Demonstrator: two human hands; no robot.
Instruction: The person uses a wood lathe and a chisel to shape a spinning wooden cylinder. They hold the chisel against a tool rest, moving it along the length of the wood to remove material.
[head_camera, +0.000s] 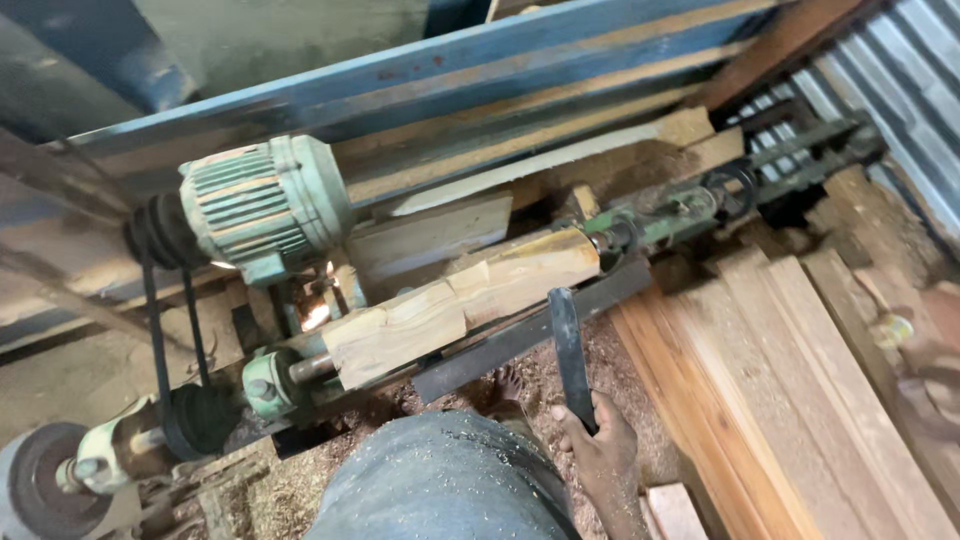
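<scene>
Wooden blank (460, 305), just one, mid-frame; right hand (604, 450) wrapped round one chisel (570, 355); left hand out of view.

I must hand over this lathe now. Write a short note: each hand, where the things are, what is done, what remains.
Right hand: closed on the handle of a long dark chisel; its tip lies on the dark tool rest, just short of the wood.
Left hand: not in view.
Wooden blank: mounted between the lathe's two ends, below the green motor; the belt is on its pulleys.
Done: blank mounted. Its corners look square still, so shaping remains. Sawdust covers the floor.
</scene>
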